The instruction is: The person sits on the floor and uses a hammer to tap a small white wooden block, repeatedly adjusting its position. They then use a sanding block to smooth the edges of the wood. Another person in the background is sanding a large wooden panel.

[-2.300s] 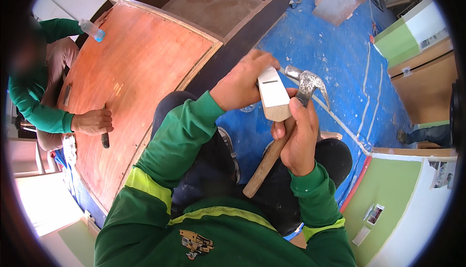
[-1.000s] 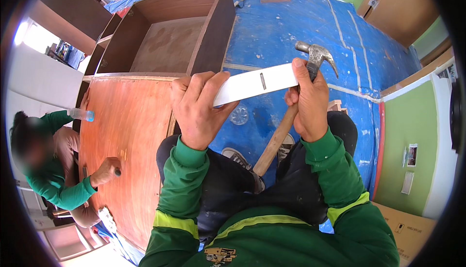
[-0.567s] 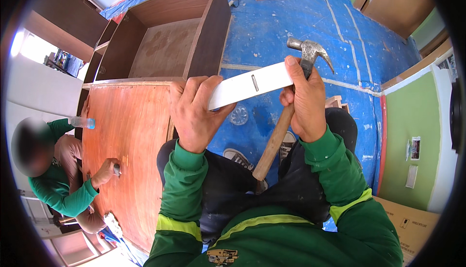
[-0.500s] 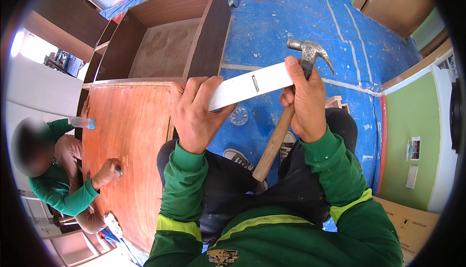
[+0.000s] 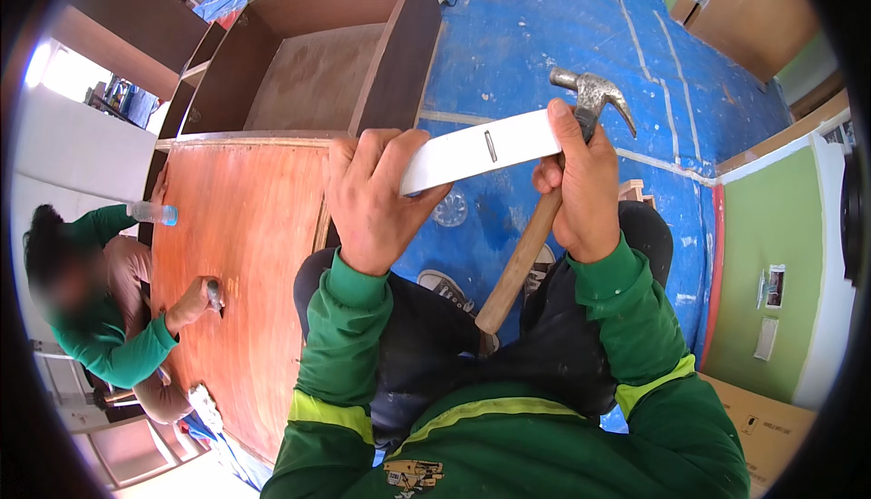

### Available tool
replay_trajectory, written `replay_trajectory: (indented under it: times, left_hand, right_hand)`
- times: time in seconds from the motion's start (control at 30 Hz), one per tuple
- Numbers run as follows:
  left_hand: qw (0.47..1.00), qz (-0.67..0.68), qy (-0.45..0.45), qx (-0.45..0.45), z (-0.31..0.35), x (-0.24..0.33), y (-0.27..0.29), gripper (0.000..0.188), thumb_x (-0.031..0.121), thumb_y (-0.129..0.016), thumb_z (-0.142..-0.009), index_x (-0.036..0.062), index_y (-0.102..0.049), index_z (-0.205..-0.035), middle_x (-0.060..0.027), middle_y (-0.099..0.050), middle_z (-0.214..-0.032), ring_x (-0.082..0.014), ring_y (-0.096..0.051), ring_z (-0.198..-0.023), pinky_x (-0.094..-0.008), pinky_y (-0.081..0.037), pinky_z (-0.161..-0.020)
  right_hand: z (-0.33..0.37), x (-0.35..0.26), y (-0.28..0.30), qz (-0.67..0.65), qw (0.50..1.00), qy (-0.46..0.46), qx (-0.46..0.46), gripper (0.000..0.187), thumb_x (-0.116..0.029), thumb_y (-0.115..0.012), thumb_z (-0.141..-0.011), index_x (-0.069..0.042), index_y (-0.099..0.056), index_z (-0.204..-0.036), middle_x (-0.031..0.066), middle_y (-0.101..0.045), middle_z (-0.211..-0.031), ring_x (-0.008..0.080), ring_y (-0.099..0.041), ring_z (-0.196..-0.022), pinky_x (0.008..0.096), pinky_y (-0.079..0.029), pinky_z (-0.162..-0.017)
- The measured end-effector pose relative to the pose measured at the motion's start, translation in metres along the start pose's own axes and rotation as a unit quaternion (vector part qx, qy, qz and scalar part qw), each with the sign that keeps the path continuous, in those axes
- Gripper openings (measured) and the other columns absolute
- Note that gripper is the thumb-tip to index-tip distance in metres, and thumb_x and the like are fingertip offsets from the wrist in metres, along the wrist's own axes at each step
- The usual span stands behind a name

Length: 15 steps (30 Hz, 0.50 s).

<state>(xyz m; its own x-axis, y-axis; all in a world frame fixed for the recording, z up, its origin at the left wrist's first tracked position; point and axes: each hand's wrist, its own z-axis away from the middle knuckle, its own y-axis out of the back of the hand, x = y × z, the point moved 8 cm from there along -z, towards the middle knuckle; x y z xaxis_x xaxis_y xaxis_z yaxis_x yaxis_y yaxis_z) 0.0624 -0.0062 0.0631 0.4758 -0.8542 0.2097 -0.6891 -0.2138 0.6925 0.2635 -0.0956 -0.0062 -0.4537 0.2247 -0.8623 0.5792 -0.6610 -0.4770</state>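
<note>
My left hand [image 5: 370,195] grips one end of a flat white strip [image 5: 481,149] with a small slot in its middle. My right hand [image 5: 581,186] holds the strip's other end and also clasps a claw hammer [image 5: 592,92] by its wooden handle [image 5: 515,268], which hangs down between my knees. I wear green sleeves with yellow bands and dark trousers. The strip is held level above my lap.
A reddish wooden panel [image 5: 245,254] lies on the left. An open brown cabinet carcass [image 5: 318,63] stands beyond it. A co-worker in green [image 5: 100,317] crouches at the panel's left edge, one hand on it. Blue sheeting [image 5: 544,36] covers the floor. A cardboard box [image 5: 771,426] sits lower right.
Since 2.3 s ago my view swung left, and the white strip turned from end-on to lying across between both hands. Over the last second, my hands barely moved.
</note>
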Motion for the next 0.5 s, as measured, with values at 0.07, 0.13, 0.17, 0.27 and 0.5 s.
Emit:
replay_trajectory:
  times: [0.07,0.13,0.17,0.27,0.5]
  left_hand:
    - [1.0,0.007,0.007,-0.004,0.0,-0.001,-0.002,0.055,0.016,-0.099,-0.061,0.0106,-0.072,-0.109,-0.0065,-0.071,-0.105,-0.0298,-0.058,-0.095,-0.0418,-0.047,-0.082]
    - [1.0,0.003,-0.004,0.009,0.0,-0.005,-0.005,0.052,0.02,-0.097,-0.062,0.0157,-0.074,-0.108,-0.0003,-0.068,-0.1,-0.0264,-0.055,-0.089,-0.04,-0.048,-0.077]
    - [1.0,0.007,-0.006,0.009,-0.001,-0.007,-0.008,0.051,0.022,-0.097,-0.063,0.0158,-0.075,-0.108,-0.0002,-0.068,-0.1,-0.0262,-0.055,-0.09,-0.0399,-0.048,-0.077]
    - [1.0,0.007,-0.004,0.007,0.001,-0.01,-0.013,0.048,0.028,-0.097,-0.066,0.0166,-0.076,-0.108,0.001,-0.068,-0.1,-0.025,-0.054,-0.091,-0.0393,-0.047,-0.08]
    - [1.0,0.031,0.005,-0.001,0.004,-0.017,-0.016,0.052,0.03,-0.098,-0.063,0.0174,-0.077,-0.108,0.0032,-0.068,-0.099,-0.0243,-0.056,-0.091,-0.0395,-0.047,-0.08]
  right_hand:
    - [-0.001,0.0,-0.001,0.005,1.0,0.004,-0.004,0.032,-0.039,-0.074,-0.102,-0.011,-0.059,-0.098,-0.0039,-0.053,-0.075,0.0039,-0.045,-0.055,0.0238,-0.04,-0.049]
    - [-0.001,0.001,0.0,0.01,1.0,0.007,-0.008,0.031,-0.038,-0.073,-0.103,-0.011,-0.059,-0.097,-0.0044,-0.052,-0.075,0.0039,-0.045,-0.056,0.0236,-0.041,-0.05]
    - [-0.001,0.002,0.0,0.01,1.0,0.006,-0.008,0.031,-0.038,-0.073,-0.103,-0.011,-0.059,-0.097,-0.0045,-0.052,-0.075,0.0038,-0.045,-0.056,0.0236,-0.041,-0.05]
    - [0.0,0.004,0.002,0.014,1.0,0.002,-0.011,0.029,-0.036,-0.072,-0.104,-0.01,-0.06,-0.099,-0.0044,-0.052,-0.078,0.0033,-0.044,-0.057,0.0232,-0.041,-0.051]
    - [-0.006,0.014,0.006,0.002,1.0,-0.01,-0.016,0.032,-0.036,-0.074,-0.102,-0.007,-0.061,-0.102,-0.0017,-0.053,-0.078,0.006,-0.046,-0.058,0.0257,-0.042,-0.051]
